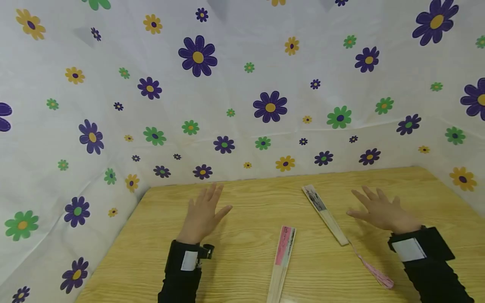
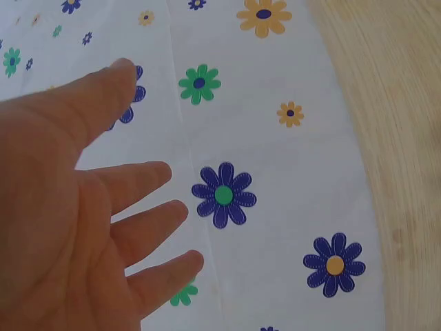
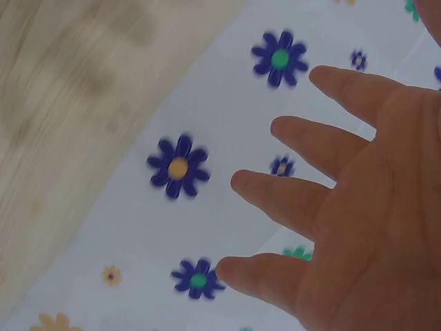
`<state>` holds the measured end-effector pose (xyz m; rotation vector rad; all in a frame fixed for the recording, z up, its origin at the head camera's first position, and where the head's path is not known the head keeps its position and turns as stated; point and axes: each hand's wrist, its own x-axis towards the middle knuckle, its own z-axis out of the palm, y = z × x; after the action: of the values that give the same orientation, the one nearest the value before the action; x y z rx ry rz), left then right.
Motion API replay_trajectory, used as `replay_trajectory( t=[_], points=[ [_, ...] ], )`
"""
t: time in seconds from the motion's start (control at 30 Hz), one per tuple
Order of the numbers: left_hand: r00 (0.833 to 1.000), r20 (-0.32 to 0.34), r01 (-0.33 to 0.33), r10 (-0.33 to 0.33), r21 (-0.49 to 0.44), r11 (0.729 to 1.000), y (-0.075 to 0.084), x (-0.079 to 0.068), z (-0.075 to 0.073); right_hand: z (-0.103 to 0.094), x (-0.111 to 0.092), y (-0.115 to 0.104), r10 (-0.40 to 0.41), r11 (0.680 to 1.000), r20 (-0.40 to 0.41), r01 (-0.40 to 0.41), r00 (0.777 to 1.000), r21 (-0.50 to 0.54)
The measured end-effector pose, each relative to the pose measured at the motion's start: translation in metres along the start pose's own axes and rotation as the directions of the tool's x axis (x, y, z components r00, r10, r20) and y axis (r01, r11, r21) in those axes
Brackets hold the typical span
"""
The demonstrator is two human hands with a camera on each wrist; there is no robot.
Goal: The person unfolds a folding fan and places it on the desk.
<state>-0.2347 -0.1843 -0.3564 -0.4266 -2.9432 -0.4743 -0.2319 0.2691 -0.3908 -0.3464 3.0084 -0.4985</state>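
Observation:
Two folded fans lie on the wooden table. One folded fan (image 1: 285,248) has a pink and grey printed end and runs down to the front edge of the head view. Farther back and to the right lies a second folded fan (image 1: 322,210) with a dark printed end and a pink tassel (image 1: 379,275) on a cord. My left hand (image 1: 202,214), fingers spread and holding nothing, is over the left part of the table. Over the right part, beside the tasselled fan, my right hand (image 1: 382,211) has its fingers spread, also with nothing in it.
The wooden table (image 1: 250,206) fills the lower part of the head view. A white cloth (image 1: 235,88) printed with purple, yellow and green flowers hangs behind it and along both sides. Each wrist wears a black band, the left band (image 1: 176,256) and the right band (image 1: 432,246).

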Motion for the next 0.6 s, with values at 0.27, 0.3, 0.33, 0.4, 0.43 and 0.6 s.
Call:
replay_trajectory(
  t=[0.27,0.3,0.33,0.4,0.43,0.6],
  points=[
    [0.997,0.022,-0.078,0.077,0.046,0.996,0.019,-0.002,0.006,0.014,0.017,-0.065,-0.076,0.997,0.057,0.076,0.996,-0.002],
    [0.996,0.024,-0.085,0.084,0.047,0.995,0.021,-0.002,0.006,0.016,0.019,-0.072,-0.066,0.998,0.046,0.067,0.997,-0.011],
    [0.995,0.022,-0.096,0.095,0.049,0.994,0.023,-0.003,0.007,0.018,0.021,-0.079,-0.045,0.999,0.031,0.046,0.999,-0.019],
    [0.994,0.016,-0.109,0.108,0.054,0.993,0.026,-0.004,0.007,0.022,0.025,-0.090,0.027,0.999,-0.012,-0.027,1.000,-0.032],
    [0.993,0.013,-0.115,0.114,0.057,0.992,0.028,-0.004,0.008,0.024,0.027,-0.094,0.074,0.997,-0.035,-0.075,0.997,-0.029],
    [0.992,0.003,-0.126,0.127,0.083,0.988,0.032,-0.005,0.006,0.033,0.027,-0.099,0.249,0.968,-0.091,-0.249,0.964,0.013]
  ],
)
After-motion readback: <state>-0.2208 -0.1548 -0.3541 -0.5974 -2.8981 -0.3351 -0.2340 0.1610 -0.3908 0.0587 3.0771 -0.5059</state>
